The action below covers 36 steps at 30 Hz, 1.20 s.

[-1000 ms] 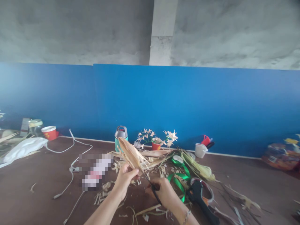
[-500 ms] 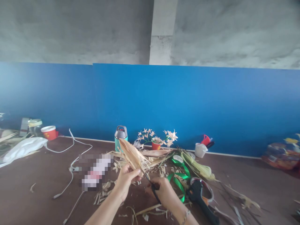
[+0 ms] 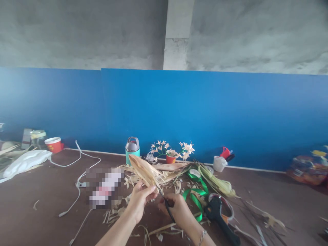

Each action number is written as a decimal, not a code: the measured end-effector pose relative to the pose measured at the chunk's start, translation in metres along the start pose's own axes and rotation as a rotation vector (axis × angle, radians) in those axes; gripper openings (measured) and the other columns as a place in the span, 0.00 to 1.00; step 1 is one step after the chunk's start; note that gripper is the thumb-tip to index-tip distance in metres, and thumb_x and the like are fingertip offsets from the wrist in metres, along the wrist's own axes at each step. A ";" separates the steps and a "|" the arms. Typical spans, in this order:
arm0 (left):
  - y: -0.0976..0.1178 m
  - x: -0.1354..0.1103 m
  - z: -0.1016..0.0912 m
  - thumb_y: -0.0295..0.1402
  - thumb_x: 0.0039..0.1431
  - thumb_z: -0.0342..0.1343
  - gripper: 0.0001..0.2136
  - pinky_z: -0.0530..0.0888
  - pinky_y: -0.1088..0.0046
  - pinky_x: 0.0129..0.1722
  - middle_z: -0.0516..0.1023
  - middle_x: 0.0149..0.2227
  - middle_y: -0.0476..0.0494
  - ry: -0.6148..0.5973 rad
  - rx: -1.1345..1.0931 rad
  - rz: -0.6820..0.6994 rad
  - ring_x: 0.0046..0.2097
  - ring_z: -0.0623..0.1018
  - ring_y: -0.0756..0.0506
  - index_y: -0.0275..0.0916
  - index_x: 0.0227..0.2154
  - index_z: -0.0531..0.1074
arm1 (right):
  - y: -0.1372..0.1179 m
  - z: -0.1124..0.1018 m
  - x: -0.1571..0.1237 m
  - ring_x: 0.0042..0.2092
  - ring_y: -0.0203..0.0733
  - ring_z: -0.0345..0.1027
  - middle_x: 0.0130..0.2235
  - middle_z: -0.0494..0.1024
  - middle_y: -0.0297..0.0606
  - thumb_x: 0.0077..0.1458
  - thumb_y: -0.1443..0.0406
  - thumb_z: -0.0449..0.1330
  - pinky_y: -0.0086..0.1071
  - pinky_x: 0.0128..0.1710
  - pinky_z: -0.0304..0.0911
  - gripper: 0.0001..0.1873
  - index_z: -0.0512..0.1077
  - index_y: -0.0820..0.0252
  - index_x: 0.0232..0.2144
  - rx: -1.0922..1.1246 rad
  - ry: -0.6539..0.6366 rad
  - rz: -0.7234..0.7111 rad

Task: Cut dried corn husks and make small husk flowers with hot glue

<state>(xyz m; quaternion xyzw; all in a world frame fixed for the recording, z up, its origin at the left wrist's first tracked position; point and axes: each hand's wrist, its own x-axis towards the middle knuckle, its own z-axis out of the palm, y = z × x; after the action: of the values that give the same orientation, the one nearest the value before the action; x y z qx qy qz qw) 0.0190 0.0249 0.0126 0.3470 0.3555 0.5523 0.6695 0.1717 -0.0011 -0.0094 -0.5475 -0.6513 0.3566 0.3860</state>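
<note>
My left hand (image 3: 139, 200) grips a dried corn husk (image 3: 143, 171) by its lower end, thumb on top, with the wide pale part pointing up and to the left. In my right hand (image 3: 176, 210) is a pair of dark-handled scissors (image 3: 167, 206), fingers closed round the handles. The blades reach up to the husk's lower edge beside my left thumb; whether they are apart or together I cannot tell. Husk scraps (image 3: 112, 215) lie on the brown table around both hands.
Green ribbon (image 3: 197, 205) and a black glue gun (image 3: 221, 218) lie to the right, near a bundle of greenish husks (image 3: 215, 179). Behind stand a teal flask (image 3: 129, 157), husk flowers in a red pot (image 3: 171, 159) and a white cup (image 3: 219, 164). White cables (image 3: 79, 184) cross the left side.
The husk has tipped slightly lower, its tip shifting down and left. Both hands have moved only a little, and the scissors stay against the husk's lower edge.
</note>
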 end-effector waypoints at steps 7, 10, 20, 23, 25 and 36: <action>0.002 0.000 -0.002 0.28 0.37 0.66 0.13 0.73 0.75 0.27 0.77 0.24 0.48 -0.023 0.031 -0.024 0.26 0.75 0.50 0.34 0.30 0.73 | -0.003 -0.003 0.000 0.21 0.30 0.48 0.16 0.60 0.28 0.39 0.65 0.62 0.23 0.19 0.46 0.06 0.74 0.65 0.20 -0.010 -0.025 -0.005; 0.002 0.000 -0.003 0.28 0.38 0.65 0.13 0.72 0.76 0.26 0.78 0.24 0.48 -0.030 0.051 -0.027 0.26 0.75 0.50 0.34 0.31 0.73 | -0.002 -0.003 0.000 0.21 0.30 0.49 0.16 0.60 0.28 0.39 0.66 0.62 0.23 0.19 0.46 0.05 0.74 0.65 0.20 0.001 -0.030 0.004; 0.002 -0.001 -0.001 0.27 0.38 0.65 0.12 0.72 0.76 0.27 0.77 0.24 0.48 -0.028 0.026 -0.042 0.26 0.75 0.50 0.35 0.30 0.72 | -0.002 -0.001 0.000 0.20 0.29 0.49 0.16 0.62 0.27 0.40 0.66 0.61 0.23 0.19 0.48 0.05 0.74 0.65 0.19 -0.006 0.000 -0.018; 0.002 -0.002 -0.001 0.28 0.37 0.66 0.13 0.72 0.76 0.27 0.77 0.24 0.48 -0.031 0.049 -0.043 0.25 0.75 0.50 0.35 0.30 0.72 | -0.002 -0.002 0.000 0.20 0.29 0.50 0.16 0.62 0.28 0.40 0.66 0.61 0.23 0.19 0.47 0.05 0.74 0.64 0.20 0.016 -0.010 -0.002; 0.001 -0.002 -0.001 0.29 0.38 0.66 0.13 0.72 0.75 0.27 0.78 0.24 0.48 -0.041 0.076 -0.030 0.26 0.75 0.49 0.35 0.30 0.73 | -0.002 -0.002 -0.001 0.20 0.29 0.51 0.16 0.63 0.28 0.39 0.66 0.61 0.23 0.19 0.48 0.05 0.74 0.64 0.21 0.033 -0.022 0.010; -0.004 -0.003 0.000 0.28 0.40 0.65 0.12 0.72 0.76 0.27 0.77 0.24 0.48 -0.069 0.041 -0.047 0.26 0.76 0.50 0.35 0.30 0.72 | -0.006 0.001 0.000 0.20 0.30 0.53 0.17 0.64 0.29 0.40 0.65 0.60 0.23 0.19 0.49 0.06 0.72 0.64 0.19 0.112 -0.010 -0.008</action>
<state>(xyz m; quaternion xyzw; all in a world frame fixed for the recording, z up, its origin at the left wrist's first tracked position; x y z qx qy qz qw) 0.0207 0.0214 0.0093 0.3710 0.3515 0.5169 0.6867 0.1685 -0.0018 -0.0047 -0.5207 -0.6343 0.3937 0.4142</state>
